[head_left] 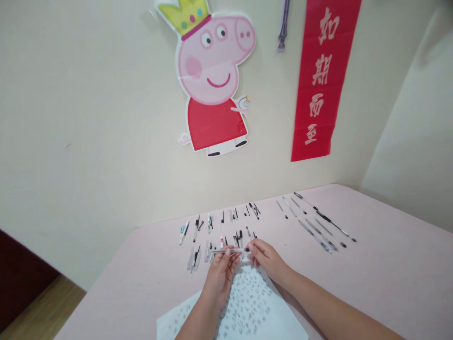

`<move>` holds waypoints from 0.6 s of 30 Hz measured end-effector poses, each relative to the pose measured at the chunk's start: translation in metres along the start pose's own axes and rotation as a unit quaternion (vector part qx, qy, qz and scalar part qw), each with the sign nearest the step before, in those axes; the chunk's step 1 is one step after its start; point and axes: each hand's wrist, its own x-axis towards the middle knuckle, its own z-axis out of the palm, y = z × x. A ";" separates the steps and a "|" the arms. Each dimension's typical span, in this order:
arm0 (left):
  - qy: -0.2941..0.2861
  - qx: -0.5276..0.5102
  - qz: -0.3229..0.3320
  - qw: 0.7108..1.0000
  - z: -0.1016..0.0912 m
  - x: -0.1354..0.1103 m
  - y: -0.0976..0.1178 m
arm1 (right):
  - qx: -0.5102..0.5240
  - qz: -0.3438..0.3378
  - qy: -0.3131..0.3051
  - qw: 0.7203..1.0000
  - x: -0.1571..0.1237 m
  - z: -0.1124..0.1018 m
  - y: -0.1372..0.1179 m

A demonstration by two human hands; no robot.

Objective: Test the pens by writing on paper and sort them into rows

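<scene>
Both hands meet over the pink table (371,274), just above a white sheet of paper (255,307) covered in handwriting. My left hand (219,274) pinches a clear pen (228,250) held level, its fingers closed around the barrel. My right hand (267,257) grips the pen's right end with closed fingertips. Beyond the hands lie several small pen parts and caps (219,226) in rough rows.
Several whole pens and refills (318,224) lie in a slanted group at the back right of the table. The wall behind carries a cartoon pig cut-out (212,80) and a red banner (322,80). Wooden floor (38,307) shows past the table's left edge.
</scene>
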 end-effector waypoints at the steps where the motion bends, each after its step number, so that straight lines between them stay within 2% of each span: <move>1: 0.004 0.000 0.000 1.000 0.000 0.000 0.000 | -0.013 -0.012 0.004 1.000 0.000 0.000 0.000; 4: 0.004 0.004 0.003 1.000 0.001 0.001 0.000 | -0.049 -0.047 0.013 0.998 0.000 -0.001 -0.001; 8: -0.021 0.010 0.003 1.000 -0.001 0.001 -0.001 | -0.090 -0.058 0.011 0.994 0.000 -0.003 -0.003; 14: -0.030 0.005 0.004 1.000 -0.003 0.001 -0.003 | -0.101 -0.017 -0.017 0.995 -0.001 -0.004 -0.004; 18: -0.018 -0.002 0.002 1.000 -0.003 0.001 -0.003 | -0.096 -0.014 0.004 0.995 -0.002 -0.006 -0.005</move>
